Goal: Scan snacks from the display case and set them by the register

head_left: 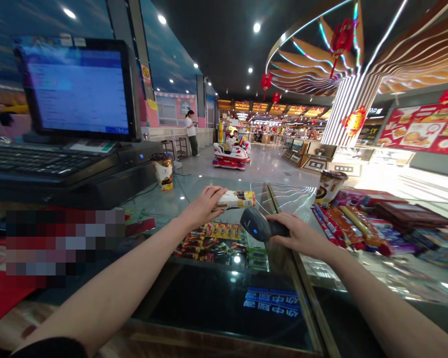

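My left hand (203, 209) is closed around a printed drink cup (237, 199), tipped on its side above the glass counter (216, 263). A barcode shows near the cup's right end. In my right hand (302, 233) is a dark grey barcode scanner (256, 224), gripped by its handle with a blue light on its head. The scanner head sits just below and right of the cup, close to it; whether they touch I cannot tell. Under the glass, below both hands, lie several small carded packages (224, 231).
A till screen (82, 92) and keyboard (30, 161) stand at left, with a lidded cup (163, 171) beside them. Another cup (329, 186) and several snack packs (353, 226) lie at right. Beyond are a standing person (191, 132) and a ride-on car (231, 155).
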Available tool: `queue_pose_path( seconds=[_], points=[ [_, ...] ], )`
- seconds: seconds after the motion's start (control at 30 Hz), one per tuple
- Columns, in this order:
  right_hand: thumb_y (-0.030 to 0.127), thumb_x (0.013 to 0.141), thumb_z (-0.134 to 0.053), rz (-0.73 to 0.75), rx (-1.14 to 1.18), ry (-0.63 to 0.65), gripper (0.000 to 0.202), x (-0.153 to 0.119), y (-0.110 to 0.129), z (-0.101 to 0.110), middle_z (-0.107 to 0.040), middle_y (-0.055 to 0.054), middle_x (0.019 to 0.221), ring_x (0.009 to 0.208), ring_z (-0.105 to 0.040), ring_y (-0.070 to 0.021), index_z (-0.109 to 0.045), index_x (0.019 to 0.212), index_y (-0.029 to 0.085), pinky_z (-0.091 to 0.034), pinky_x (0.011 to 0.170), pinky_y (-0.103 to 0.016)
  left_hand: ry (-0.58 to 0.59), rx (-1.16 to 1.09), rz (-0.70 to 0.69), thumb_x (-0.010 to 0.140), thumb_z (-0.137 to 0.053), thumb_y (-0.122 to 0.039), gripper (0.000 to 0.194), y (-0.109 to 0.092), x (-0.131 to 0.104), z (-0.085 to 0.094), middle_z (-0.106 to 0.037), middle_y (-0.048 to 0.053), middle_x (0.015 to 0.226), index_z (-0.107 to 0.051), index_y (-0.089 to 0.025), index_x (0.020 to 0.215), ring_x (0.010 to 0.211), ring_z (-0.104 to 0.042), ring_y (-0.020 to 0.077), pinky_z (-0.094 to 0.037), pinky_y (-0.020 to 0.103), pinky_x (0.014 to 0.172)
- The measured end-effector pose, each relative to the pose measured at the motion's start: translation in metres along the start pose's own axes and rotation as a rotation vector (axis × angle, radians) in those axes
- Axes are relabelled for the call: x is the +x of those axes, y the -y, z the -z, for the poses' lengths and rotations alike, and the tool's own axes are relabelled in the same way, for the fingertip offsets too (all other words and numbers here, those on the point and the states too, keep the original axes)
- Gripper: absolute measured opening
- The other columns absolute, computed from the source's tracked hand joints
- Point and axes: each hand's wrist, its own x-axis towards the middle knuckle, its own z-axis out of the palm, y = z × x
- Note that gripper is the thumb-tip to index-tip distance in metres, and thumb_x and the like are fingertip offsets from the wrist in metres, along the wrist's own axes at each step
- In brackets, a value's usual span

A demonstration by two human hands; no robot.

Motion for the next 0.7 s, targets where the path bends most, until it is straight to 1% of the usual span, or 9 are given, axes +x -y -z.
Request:
queue_pose_path(
  seconds=[0.1, 0.3, 0.7],
  points=[
    [0.038, 0.086, -0.061, -0.02, 0.043, -0.034, 0.044, 0.0006, -0.0051, 0.0007, -0.062, -0.008, 0.125, 0.113, -0.056, -0.0257, -0.053, 0.126, 0.023, -0.038, 0.1, -0.046, 0.007, 0.007, 0.021, 0.082, -0.062, -0.026, 0.065, 0.0021, -0.0017, 0.0016, -0.045, 0.014, 0.134, -0.035, -0.021, 0.141, 0.126, -0.039, 0.0289, -0.045, 0.048, 0.102],
    [0.036, 0.085, -0.061, -0.044, 0.102, -0.033, 0.044, 0.0023, -0.0109, -0.0005, -0.063, -0.009, 0.119, 0.109, -0.057, -0.0261, -0.054, 0.125, 0.021, -0.041, 0.098, -0.045, -0.01, 0.009, 0.049, 0.083, -0.061, -0.026, 0.064, 0.0074, -0.005, 0.0015, -0.045, 0.013, 0.133, -0.035, -0.021, 0.141, 0.126, -0.039, 0.0285, -0.045, 0.048, 0.102],
    [0.036, 0.085, -0.061, -0.056, 0.139, -0.03, 0.041, 0.0025, -0.0063, 0.0008, -0.064, -0.009, 0.114, 0.104, -0.059, -0.0247, -0.054, 0.123, 0.02, -0.044, 0.094, -0.043, -0.01, 0.024, 0.076, 0.081, -0.062, -0.024, 0.063, 0.0079, -0.0052, 0.0024, -0.046, 0.013, 0.133, -0.038, -0.019, 0.139, 0.125, -0.039, 0.0284, -0.044, 0.046, 0.103]
  ],
)
